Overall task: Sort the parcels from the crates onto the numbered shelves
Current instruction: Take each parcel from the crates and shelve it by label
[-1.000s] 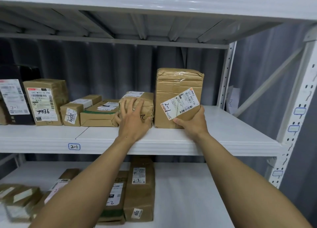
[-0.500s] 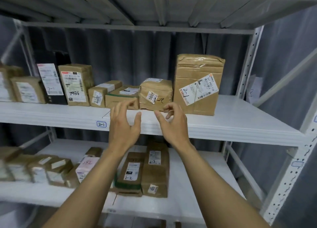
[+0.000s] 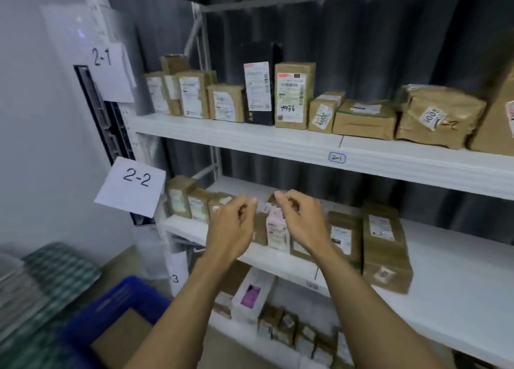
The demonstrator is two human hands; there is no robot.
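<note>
Empty-handed before shelf 2-2 (image 3: 459,271): left hand (image 3: 230,229) and right hand (image 3: 301,224) loosely curled, gripping nothing. Sorted parcels (image 3: 290,96) upright on shelf 2-1 (image 3: 250,138), labels outward for reading. Probably another in blue crate (image 3: 116,296), low left.

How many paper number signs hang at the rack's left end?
3. The 2-1 sign is highest, the 2-2 sign below it, and a third sign lowest, only a 3 readable. Lower ones may be hidden.
</note>
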